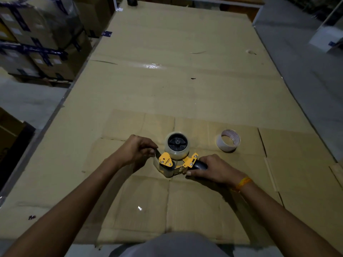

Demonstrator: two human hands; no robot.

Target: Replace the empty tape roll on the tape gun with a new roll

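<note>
A yellow tape gun (187, 161) lies on its side on the cardboard-covered table (185, 80). A clear tape roll (177, 145) sits on its black hub. My right hand (213, 168) grips the gun's dark handle. My left hand (138, 148) pinches the free end of the clear tape (155, 154) beside the gun's front roller. The empty white cardboard core (228, 140) lies apart on the table, to the right of the gun.
A flattened cardboard sheet (185, 210) lies under the gun. Stacked taped boxes (37, 39) stand off the table's left side. A white box (326, 39) sits on the floor at far right. A dark object (132, 1) stands at the table's far edge.
</note>
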